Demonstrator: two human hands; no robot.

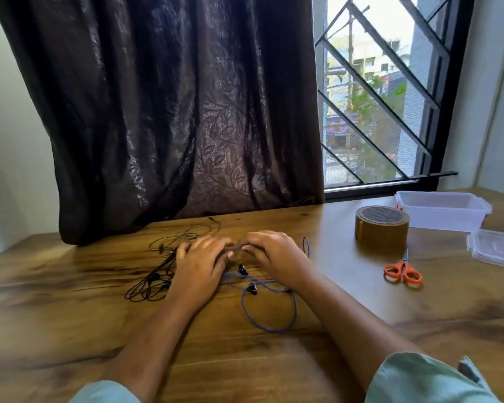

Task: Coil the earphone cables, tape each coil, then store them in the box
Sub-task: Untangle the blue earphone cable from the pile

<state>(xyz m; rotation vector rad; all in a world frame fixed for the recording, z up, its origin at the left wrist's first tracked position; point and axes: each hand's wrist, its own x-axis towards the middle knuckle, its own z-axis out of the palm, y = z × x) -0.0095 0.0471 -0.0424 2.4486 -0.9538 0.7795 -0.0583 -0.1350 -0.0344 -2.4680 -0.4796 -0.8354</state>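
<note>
A blue earphone cable lies loose on the wooden table, its black earbuds between my wrists. My left hand and my right hand meet over it, fingertips pinching a short stretch of the blue cable between them. Left of my left hand lie a black earphone cable and a thinner greenish one, both tangled and untaped. A brown tape roll stands to the right. The clear plastic box sits open at the back right, its lid beside it.
Orange-handled scissors lie in front of the tape roll. A dark curtain hangs down to the table's back edge, with a barred window to its right. The wooden table stretches left and toward me.
</note>
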